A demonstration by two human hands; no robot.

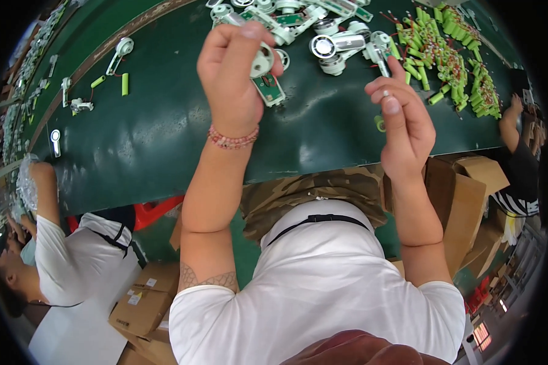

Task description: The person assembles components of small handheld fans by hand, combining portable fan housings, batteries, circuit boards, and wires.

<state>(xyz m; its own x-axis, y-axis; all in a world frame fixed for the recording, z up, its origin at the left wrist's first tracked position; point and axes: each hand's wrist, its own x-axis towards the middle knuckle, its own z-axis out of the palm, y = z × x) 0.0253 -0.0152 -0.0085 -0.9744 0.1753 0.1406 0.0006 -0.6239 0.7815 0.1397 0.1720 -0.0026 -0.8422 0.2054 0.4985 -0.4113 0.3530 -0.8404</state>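
- Gripping white round-headed unit (261, 66) w/ green PCB (271, 90), upper ctr of frame: L hand (230, 79).
- R hand (410, 129) is hovering right of ctr; can't tell if pinching anything.
- Best be keeping unit steady, not flexing PCB.

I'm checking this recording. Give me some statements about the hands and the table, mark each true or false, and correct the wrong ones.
1. The left hand holds a white part with a green circuit board. True.
2. The two hands touch each other. False: the right hand is apart from the left.
3. A beaded bracelet is on the left wrist. True.
4. The big heap of green cylinders lies left of the left hand. False: the heap is on the right side.
5. The tabletop is white. False: the tabletop is dark green.
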